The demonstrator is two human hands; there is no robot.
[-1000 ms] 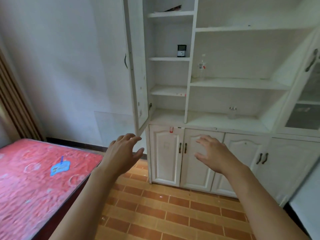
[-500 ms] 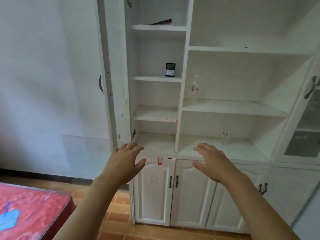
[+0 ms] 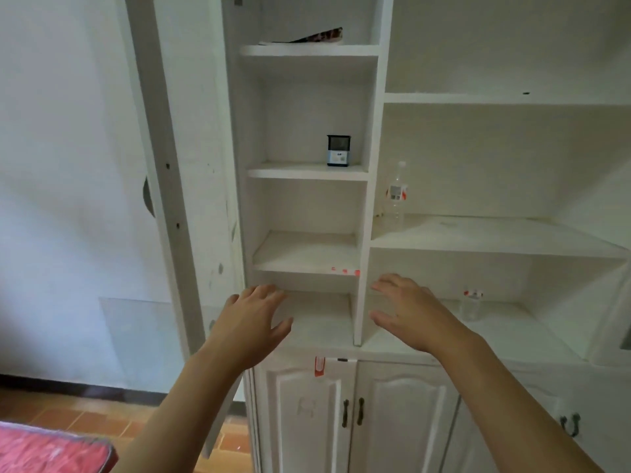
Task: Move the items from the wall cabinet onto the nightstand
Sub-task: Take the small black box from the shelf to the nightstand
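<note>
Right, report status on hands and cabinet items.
Left hand and right hand open, empty. Small clock, bottle, small jar on shelves, untouched. Nothing blocking.

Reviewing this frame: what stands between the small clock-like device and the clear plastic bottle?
In the head view, a white upright divider panel of the cabinet separates them: the device stands in the narrow left column, the bottle just right of the panel.

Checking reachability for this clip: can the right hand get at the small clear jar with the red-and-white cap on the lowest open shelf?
Probably yes: the right hand is open, holds nothing, and nothing stands between it and the small clear jar on the open shelf just to its right.
</note>
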